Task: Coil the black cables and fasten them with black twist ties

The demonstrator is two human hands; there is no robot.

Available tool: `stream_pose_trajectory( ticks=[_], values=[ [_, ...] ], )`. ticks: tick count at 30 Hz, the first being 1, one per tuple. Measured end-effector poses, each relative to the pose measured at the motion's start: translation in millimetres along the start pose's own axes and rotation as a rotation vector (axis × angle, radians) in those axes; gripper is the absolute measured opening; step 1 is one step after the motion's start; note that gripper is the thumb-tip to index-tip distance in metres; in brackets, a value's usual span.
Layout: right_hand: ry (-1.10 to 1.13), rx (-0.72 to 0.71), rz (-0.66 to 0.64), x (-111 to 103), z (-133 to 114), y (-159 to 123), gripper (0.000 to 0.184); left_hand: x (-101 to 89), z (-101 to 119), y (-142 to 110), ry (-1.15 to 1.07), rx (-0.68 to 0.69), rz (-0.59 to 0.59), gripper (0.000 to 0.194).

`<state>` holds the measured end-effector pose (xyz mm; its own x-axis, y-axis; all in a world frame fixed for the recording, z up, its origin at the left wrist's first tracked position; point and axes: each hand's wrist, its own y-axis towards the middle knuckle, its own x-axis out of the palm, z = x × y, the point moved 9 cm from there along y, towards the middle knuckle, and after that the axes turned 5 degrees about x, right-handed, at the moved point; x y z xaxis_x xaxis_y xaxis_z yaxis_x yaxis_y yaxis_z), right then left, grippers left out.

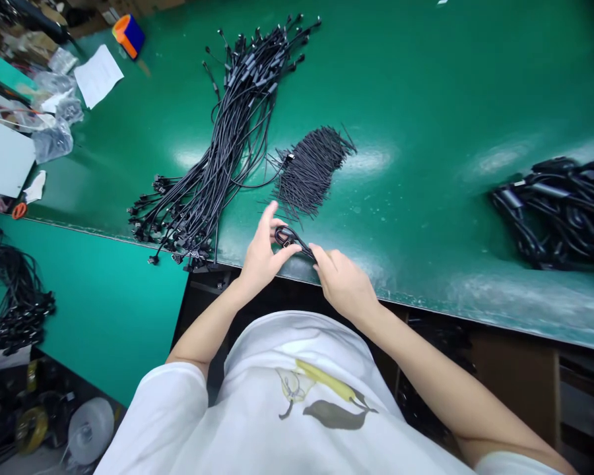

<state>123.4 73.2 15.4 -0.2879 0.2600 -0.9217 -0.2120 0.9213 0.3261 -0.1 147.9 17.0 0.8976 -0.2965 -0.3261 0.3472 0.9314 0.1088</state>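
Observation:
A black cable [304,249] is folded into a small coil between my hands, just over the front edge of the green table. My left hand [264,247] grips the coil's looped end between thumb and fingers, with the index finger stretched outward. On the other end of the bundle, my right hand [344,280] is closed, its fingers pinching the cable. Right beyond my hands lies a pile of short black ties [311,173]. To its left spreads a large heap of straight black cables [228,132] with plugs at both ends.
Coiled black cables [559,208] are stacked at the table's right. An orange and blue roll [129,36], a white paper [99,76] and plastic bags [54,135] lie at the far left. A lower green table [109,297] at left holds more black cables [14,297].

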Motion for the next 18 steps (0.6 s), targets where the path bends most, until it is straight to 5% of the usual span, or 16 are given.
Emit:
stream_pose_trajectory(
  ticks=[3, 8, 11, 18],
  values=[
    [0.017, -0.008, -0.026, -1, 3, -3, 0.037, -2.0, 5, 0, 0.233, 0.081, -0.11, 0.054],
    [0.001, 0.032, -0.03, 5, 3, -2, 0.038, 0.8, 13, -3, 0.373, 0.106, -0.092, 0.045],
    [-0.055, 0.057, -0.032, 11, 8, 0, 0.035, 4.3, 20, -4, 0.32, 0.095, -0.073, 0.039],
    [-0.047, 0.076, -0.262, 17, 39, 1, 0.019, 18.0, 6, -8, -0.048, -0.134, -0.064, 0.028]
  ],
)
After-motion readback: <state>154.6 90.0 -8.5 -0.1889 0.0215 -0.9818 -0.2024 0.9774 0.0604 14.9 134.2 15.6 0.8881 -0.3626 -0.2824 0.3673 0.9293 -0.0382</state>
